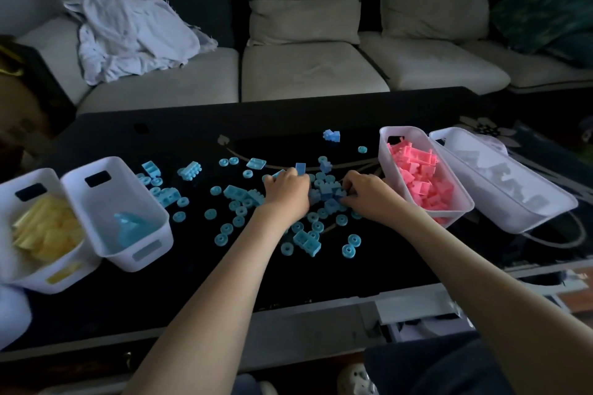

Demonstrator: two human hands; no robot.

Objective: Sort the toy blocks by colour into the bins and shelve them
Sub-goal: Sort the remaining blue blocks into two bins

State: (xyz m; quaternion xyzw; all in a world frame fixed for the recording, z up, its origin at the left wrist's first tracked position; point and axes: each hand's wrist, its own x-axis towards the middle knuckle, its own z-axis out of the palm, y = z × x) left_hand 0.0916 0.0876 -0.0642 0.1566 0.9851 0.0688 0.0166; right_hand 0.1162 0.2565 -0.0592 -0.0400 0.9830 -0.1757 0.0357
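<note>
Head view: light blue blocks (327, 191) lie scattered over a black table (192, 282). The left hand (287, 192) is curled around a few blue blocks. The right hand (369, 194) has bent fingers in the pile; I cannot tell whether it grips any. A blue bin (144, 250) stands at left and a pink bin (385, 154) at right.
</note>
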